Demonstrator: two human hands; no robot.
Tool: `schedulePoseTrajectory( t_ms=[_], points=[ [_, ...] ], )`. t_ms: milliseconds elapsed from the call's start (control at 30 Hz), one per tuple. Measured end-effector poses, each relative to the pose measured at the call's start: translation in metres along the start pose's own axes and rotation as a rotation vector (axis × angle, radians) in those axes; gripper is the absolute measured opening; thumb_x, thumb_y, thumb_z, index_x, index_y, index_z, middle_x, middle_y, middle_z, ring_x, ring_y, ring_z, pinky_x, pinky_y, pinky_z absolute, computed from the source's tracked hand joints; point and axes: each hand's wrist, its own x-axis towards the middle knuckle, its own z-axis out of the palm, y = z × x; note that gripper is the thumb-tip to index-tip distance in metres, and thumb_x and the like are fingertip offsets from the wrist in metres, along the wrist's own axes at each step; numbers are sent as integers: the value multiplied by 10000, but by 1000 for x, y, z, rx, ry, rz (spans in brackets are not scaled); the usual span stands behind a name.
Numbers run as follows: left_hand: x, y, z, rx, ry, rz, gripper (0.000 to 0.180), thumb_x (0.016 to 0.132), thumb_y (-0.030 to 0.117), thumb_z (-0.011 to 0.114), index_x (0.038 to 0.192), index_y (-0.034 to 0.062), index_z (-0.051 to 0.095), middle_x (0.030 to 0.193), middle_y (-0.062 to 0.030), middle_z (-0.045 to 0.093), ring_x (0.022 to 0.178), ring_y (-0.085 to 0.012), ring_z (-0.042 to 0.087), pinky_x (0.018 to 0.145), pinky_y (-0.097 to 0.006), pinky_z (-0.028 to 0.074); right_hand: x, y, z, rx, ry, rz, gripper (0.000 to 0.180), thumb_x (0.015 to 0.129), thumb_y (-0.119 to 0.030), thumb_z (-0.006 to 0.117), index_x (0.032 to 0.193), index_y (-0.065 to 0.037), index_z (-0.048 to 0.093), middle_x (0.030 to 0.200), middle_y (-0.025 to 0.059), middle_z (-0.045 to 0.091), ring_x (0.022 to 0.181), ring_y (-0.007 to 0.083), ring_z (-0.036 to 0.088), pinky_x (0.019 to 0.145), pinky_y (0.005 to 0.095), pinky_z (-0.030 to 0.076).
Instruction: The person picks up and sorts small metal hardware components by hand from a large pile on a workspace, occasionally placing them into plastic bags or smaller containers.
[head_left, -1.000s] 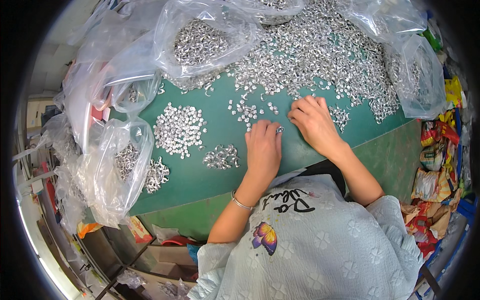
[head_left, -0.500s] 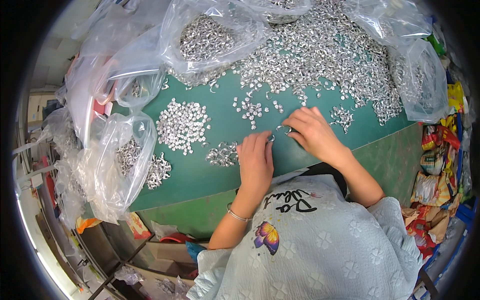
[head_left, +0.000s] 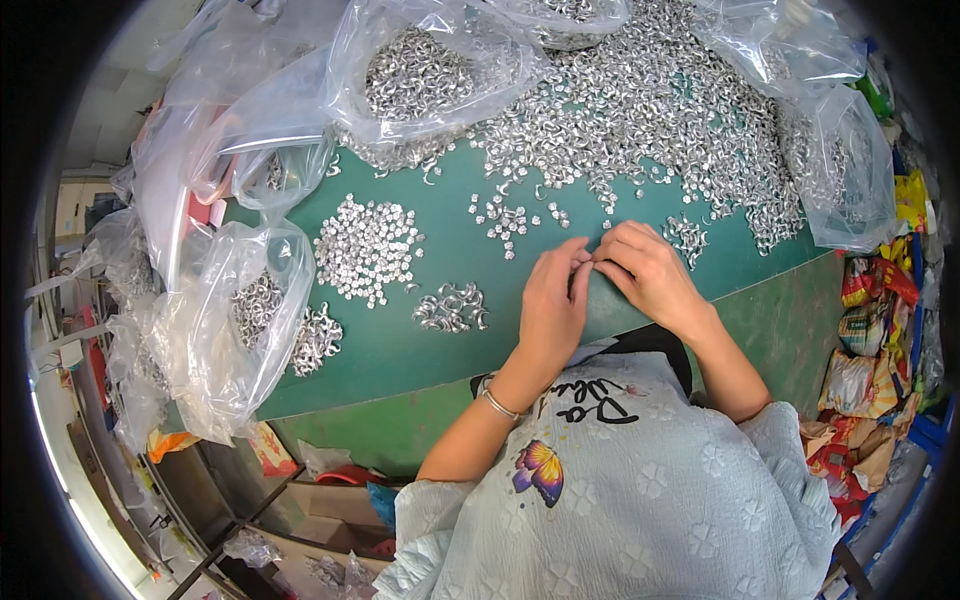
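Note:
My left hand (head_left: 553, 305) and my right hand (head_left: 648, 268) meet fingertip to fingertip over the green table (head_left: 380, 365). Both are closed in a pinch. The fingers mostly cover the small curved silver metal pieces between them, and whether these are joined I cannot tell. Left of my left hand lies a small heap of curved metal pieces (head_left: 452, 308). Beyond it spreads a wider patch of small chunky silver pieces (head_left: 368, 250). A few loose pieces (head_left: 505, 220) lie ahead of my hands, and another little cluster (head_left: 686, 238) is beside my right hand.
A large spread of silver metal pieces (head_left: 640, 110) covers the far side of the table. Clear plastic bags of pieces stand at the back (head_left: 425, 80), left (head_left: 250, 320) and right (head_left: 845, 170). Colourful packages (head_left: 855, 375) are stacked off the right end.
My left hand has moved right, away from the heap of curved pieces, to meet my right hand. The curved pieces at my fingertips, visible before, are now mostly hidden.

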Motion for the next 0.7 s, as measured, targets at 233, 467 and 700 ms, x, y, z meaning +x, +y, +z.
schedulePoseTrajectory(
  t_ms=[233,467,700],
  points=[
    [2,-1,-15,496,-38,186,258,812,55,688,1063,38,630,1066,-97,596,1005,-274,566,826,-366,405,1,-2,-9,-173,75,9,141,784,-65,695,903,-33,626,885,76,572,864,268,552,745,377,427],
    [-11,-15,-38,453,-37,110,208,810,31,676,1014,38,638,1007,-84,585,942,-268,558,820,-376,392,-2,-5,1,-177,-25,-37,133,765,-51,689,875,-50,613,896,70,548,884,261,530,746,376,407],
    [-35,-14,-65,692,68,-15,276,804,16,651,1075,57,611,1074,-96,540,1030,-271,512,893,-404,314,-6,5,-28,-437,105,140,144,746,7,644,876,-44,607,907,89,549,893,289,517,744,393,382]
  ],
)
